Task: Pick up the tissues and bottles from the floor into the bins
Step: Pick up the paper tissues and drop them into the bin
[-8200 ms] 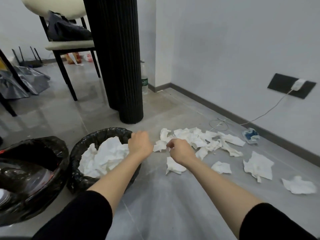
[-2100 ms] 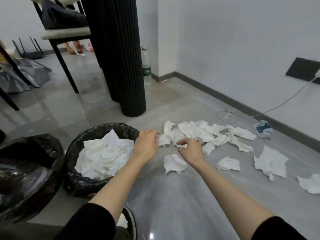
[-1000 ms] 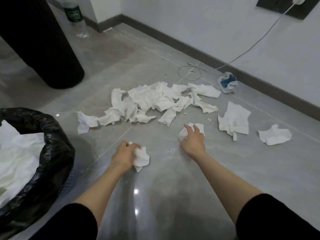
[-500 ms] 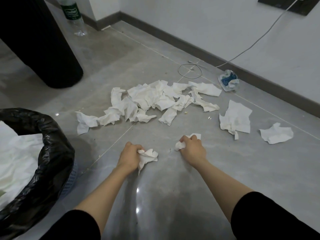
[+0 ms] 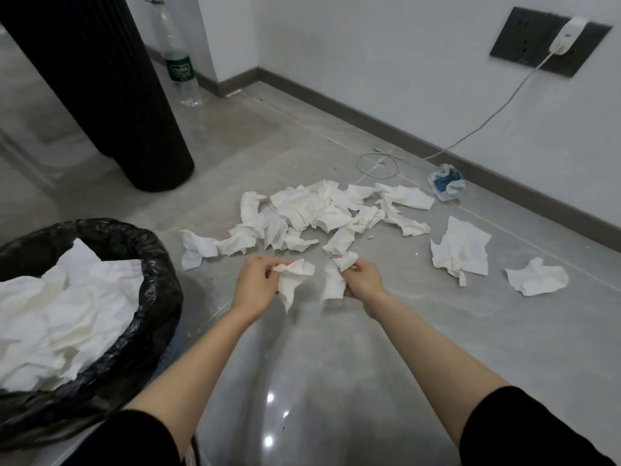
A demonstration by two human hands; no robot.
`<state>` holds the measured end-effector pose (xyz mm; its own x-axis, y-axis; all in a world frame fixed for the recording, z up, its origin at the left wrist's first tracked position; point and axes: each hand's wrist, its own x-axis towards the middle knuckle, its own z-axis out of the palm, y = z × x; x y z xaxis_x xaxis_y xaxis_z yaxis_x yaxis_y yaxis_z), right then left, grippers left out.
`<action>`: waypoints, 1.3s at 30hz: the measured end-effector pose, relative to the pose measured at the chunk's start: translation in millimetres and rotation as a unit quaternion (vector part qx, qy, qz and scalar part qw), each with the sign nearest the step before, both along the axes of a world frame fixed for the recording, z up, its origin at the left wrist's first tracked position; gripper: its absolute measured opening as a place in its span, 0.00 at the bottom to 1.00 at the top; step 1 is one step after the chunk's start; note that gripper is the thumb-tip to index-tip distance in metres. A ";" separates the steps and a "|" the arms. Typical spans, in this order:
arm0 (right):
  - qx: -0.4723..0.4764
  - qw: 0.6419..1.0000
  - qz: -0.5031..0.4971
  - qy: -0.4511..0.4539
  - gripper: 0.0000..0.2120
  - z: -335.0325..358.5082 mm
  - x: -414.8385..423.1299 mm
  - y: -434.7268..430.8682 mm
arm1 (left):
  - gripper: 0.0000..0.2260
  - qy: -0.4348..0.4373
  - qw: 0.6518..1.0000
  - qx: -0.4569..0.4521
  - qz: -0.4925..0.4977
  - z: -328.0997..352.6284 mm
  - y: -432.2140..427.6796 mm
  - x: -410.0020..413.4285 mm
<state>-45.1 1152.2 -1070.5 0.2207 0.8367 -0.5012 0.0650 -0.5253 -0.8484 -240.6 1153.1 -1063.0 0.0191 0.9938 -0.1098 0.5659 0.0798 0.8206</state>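
Nearest, two bare forearms in black sleeves (image 5: pixel 134 438) reach out over a grey tiled floor (image 5: pixel 336 364). The left hand (image 5: pixel 255 285) pinches a crumpled tissue (image 5: pixel 294 275), fingers clamped on its top so that it hangs below them. Just beside it, the right hand (image 5: pixel 364 280) grips a second tissue (image 5: pixel 334 280), fingers curled round it.

To the left stands a bin (image 5: pixel 158 264) lined with a black bag and heaped with white paper (image 5: pixel 60 317).

Beyond the hands, a heap of tissues (image 5: pixel 309 210) lies spread on the floor. A flat tissue (image 5: pixel 460 250) and a small tissue (image 5: pixel 536 280) lie apart to its right.

Farther on, near the floor's far edge, a blue and white packet (image 5: pixel 445 183) lies beside a coiled cable (image 5: pixel 378 164) that runs up to a charger (image 5: pixel 568 35) in a dark wall socket (image 5: pixel 504 45). In the far left corner, a clear plastic bottle (image 5: pixel 179 67) with a green label stands upright by the wall, next to a ribbed black column (image 5: pixel 100 85).
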 end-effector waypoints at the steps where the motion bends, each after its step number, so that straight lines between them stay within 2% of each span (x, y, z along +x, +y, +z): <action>1: 0.005 0.999 -0.006 0.036 0.13 11.9 -8.2 0.8 | 0.22 -0.004 1.000 0.018 0.013 14.1 -1.5 -5.5; 4: 0.017 0.995 -0.004 0.101 0.16 38.8 -28.3 5.1 | 0.23 -0.015 0.997 0.067 0.039 39.3 -1.6 -20.2; 9: 0.025 0.993 0.055 0.098 0.15 87.0 -81.3 7.0 | 0.19 -0.046 0.988 0.106 0.098 89.1 -14.9 -56.4; 14: 0.042 0.985 0.108 0.127 0.04 125.2 -145.0 1.4 | 0.18 -0.040 0.973 0.139 0.179 116.7 -23.0 -104.2; 15: 0.045 0.983 0.126 0.126 0.06 129.8 -161.4 1.5 | 0.18 -0.048 0.968 0.143 0.199 123.8 -27.0 -114.8; 16: 0.043 0.982 0.139 0.120 0.09 133.2 -174.7 1.5 | 0.17 -0.053 0.964 0.149 0.213 129.6 -30.0 -121.7; 19: 0.069 0.975 0.199 0.075 0.06 144.0 -215.1 -6.0 | 0.13 -0.039 0.958 0.157 0.238 138.1 -38.1 -146.8; 22: 0.133 0.949 0.286 -0.023 0.14 148.5 -249.8 -18.5 | 0.13 0.000 0.953 0.151 0.261 135.0 -50.1 -170.7; 24: 0.171 0.916 0.355 -0.071 0.16 145.1 -267.4 -28.5 | 0.16 -0.013 0.953 0.117 0.281 131.1 -57.3 -185.1; 26: 0.191 0.878 0.423 -0.118 0.12 136.2 -274.9 -35.8 | 0.18 -0.022 0.952 0.031 0.305 122.7 -59.6 -196.7; 27: 0.192 0.854 0.460 -0.148 0.10 130.2 -277.2 -37.9 | 0.17 0.004 0.952 -0.018 0.305 117.5 -60.7 -202.4; 28: 0.192 0.820 0.506 -0.187 0.11 123.3 -281.9 -39.8 | 0.16 0.040 0.954 -0.055 0.292 110.4 -62.5 -211.2; 30: 0.195 0.723 0.590 -0.301 0.14 111.6 -285.6 -46.0 | 0.15 0.102 0.965 -0.094 0.221 92.8 -65.1 -222.5; 32: 0.245 0.625 0.609 -0.423 0.11 103.5 -287.5 -49.9 | 0.13 0.153 0.972 -0.124 0.129 71.5 -66.0 -230.0; 34: 0.266 0.559 0.614 -0.488 0.13 99.0 -288.2 -49.5 | 0.17 0.215 0.964 -0.150 0.046 53.1 -64.0 -233.7; 36: 0.218 0.531 0.642 -0.508 0.16 95.5 -290.4 -45.3 | 0.24 0.288 0.942 -0.169 -0.016 47.6 -65.4 -231.9; 39: 0.153 0.496 0.678 -0.520 0.19 93.8 -295.3 -38.4 | 0.34 0.335 0.913 -0.227 -0.044 48.6 -67.1 -225.5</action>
<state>-340.4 1113.7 -976.7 -0.6440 0.5707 -0.5095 0.6687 0.7434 -0.0125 -466.2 1086.1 -1014.4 -0.1256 0.8409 -0.5265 0.9499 0.2550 0.1806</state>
